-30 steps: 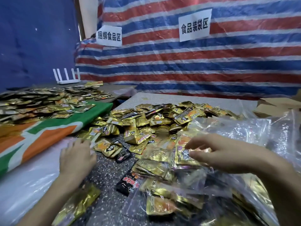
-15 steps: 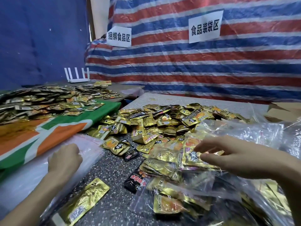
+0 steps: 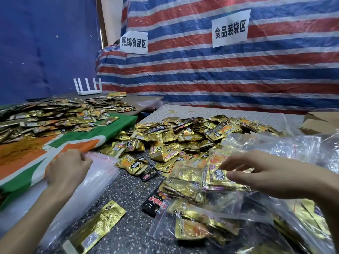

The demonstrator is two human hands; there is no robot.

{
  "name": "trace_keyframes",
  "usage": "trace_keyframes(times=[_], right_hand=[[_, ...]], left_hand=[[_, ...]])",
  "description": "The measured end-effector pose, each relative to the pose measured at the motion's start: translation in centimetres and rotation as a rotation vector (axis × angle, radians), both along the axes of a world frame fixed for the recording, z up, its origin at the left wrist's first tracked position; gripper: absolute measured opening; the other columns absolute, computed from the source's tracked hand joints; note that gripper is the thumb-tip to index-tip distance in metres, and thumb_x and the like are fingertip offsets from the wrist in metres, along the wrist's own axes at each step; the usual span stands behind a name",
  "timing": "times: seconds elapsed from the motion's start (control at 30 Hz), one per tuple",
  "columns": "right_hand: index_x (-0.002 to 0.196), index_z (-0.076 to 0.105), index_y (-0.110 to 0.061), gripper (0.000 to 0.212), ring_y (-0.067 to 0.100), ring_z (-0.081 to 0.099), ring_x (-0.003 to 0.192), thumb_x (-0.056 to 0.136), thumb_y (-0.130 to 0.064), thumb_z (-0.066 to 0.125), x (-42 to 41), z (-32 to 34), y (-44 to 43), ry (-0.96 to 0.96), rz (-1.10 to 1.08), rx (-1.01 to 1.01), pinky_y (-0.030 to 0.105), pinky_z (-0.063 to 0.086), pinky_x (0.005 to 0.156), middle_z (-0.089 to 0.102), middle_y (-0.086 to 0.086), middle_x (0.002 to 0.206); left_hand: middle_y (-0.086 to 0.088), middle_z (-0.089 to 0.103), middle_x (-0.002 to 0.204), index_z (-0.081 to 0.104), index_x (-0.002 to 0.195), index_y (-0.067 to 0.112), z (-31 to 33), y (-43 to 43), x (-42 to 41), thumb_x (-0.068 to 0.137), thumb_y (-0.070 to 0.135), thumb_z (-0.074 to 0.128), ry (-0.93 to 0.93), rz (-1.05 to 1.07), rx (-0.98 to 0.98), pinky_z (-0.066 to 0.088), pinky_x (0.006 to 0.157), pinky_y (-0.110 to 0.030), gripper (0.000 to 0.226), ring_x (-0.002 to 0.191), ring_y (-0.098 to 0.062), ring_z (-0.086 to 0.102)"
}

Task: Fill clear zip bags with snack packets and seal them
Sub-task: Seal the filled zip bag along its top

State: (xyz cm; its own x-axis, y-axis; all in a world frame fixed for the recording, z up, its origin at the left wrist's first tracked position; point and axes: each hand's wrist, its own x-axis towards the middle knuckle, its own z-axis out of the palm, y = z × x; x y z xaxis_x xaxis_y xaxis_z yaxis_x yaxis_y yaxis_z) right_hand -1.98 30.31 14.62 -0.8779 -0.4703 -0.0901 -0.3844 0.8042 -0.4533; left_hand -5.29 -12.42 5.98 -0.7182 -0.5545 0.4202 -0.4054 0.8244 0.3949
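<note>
Speckled tabletop (image 3: 128, 202): left hand (image 3: 67, 167) pinches limp, likely slippery zip bag (image 3: 100, 172) at its red-lined mouth; right hand (image 3: 260, 173) spread slack over filled bag (image 3: 211, 180).

We see a speckled table (image 3: 128, 226) carrying a packet heap (image 3: 183, 140), clear bags (image 3: 95, 182), filled bags (image 3: 211, 217) and perhaps cardboard (image 3: 315, 123).

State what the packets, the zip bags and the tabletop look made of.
Packets: likely metallised foil film, glossy gold, crinkled glints.
Zip bags: thin clear plastic, see-through, wrinkled, red zip line.
Tabletop: seemingly speckled stone or terrazzo, dark with pale flecks.
</note>
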Motion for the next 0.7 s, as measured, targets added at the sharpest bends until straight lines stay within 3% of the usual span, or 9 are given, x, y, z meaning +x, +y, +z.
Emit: trace_keyframes(times=[0.1, 0.2, 0.33, 0.5, 0.6, 0.7], right_hand=[[0.121, 0.057, -0.042, 0.025, -0.014, 0.056, 0.104, 0.097, -0.048, 0.050, 0.0, 0.1, -0.1, 0.025, -0.004, -0.020, 0.003, 0.045, 0.080, 0.060, -0.028, 0.116], [0.118, 0.059, -0.041, 0.026, -0.011, 0.059, 0.101, 0.095, -0.051, 0.051, 0.1, 0.2, -0.3, 0.063, -0.028, -0.072, 0.011, 0.049, 0.083, 0.063, -0.025, 0.112], [0.116, 0.062, -0.037, 0.031, -0.008, 0.063, 0.096, 0.091, -0.054, 0.051, 0.1, 0.4, -0.8, 0.129, -0.044, -0.180, 0.020, 0.054, 0.085, 0.067, -0.020, 0.108], [0.092, 0.070, -0.019, 0.052, 0.012, 0.071, 0.076, 0.077, -0.062, 0.046, 0.4, 0.9, -1.8, 0.170, -0.116, -0.503, 0.033, 0.059, 0.068, 0.074, -0.001, 0.082], [0.079, 0.067, -0.007, 0.057, 0.021, 0.067, 0.061, 0.083, -0.059, 0.048, 0.6, 1.3, -2.2, 0.090, -0.180, -0.756, 0.028, 0.052, 0.053, 0.069, 0.008, 0.069], [0.073, 0.069, -0.008, 0.050, 0.021, 0.062, 0.057, 0.094, -0.049, 0.050, 0.7, 1.6, -2.0, 0.035, -0.249, -0.889, 0.024, 0.047, 0.047, 0.065, 0.008, 0.064]], left_hand=[[-0.002, 0.062, 0.056, 0.064, 0.062, 0.023, 2.1, 3.0, 0.7, 0.090, 0.038, 0.069, 0.182, -0.125, 0.042, 0.051, 0.059, -0.037, 0.033, 0.058, -0.031, 0.060], [0.010, 0.066, 0.063, 0.065, 0.065, 0.030, 4.6, 7.3, 1.5, 0.084, 0.032, 0.074, 0.315, -0.348, 0.112, 0.054, 0.060, -0.036, 0.021, 0.058, -0.017, 0.061], [0.006, 0.071, 0.071, 0.072, 0.072, 0.025, 7.2, 12.7, 2.1, 0.080, 0.023, 0.080, 0.367, -0.570, 0.213, 0.058, 0.068, -0.044, 0.012, 0.067, -0.020, 0.067], [0.008, 0.070, 0.071, 0.071, 0.073, 0.024, 9.3, 19.2, 3.0, 0.079, 0.024, 0.083, 0.416, -0.885, 0.324, 0.060, 0.066, -0.041, 0.014, 0.067, -0.013, 0.068], [0.006, 0.070, 0.071, 0.071, 0.077, 0.016, 10.4, 22.3, 3.2, 0.080, 0.020, 0.083, 0.383, -1.127, 0.343, 0.059, 0.059, -0.031, 0.013, 0.064, -0.007, 0.068], [0.001, 0.074, 0.079, 0.073, 0.081, 0.009, 11.0, 24.1, 2.8, 0.081, 0.013, 0.081, 0.271, -1.326, 0.300, 0.059, 0.064, -0.037, 0.009, 0.069, -0.011, 0.071]])
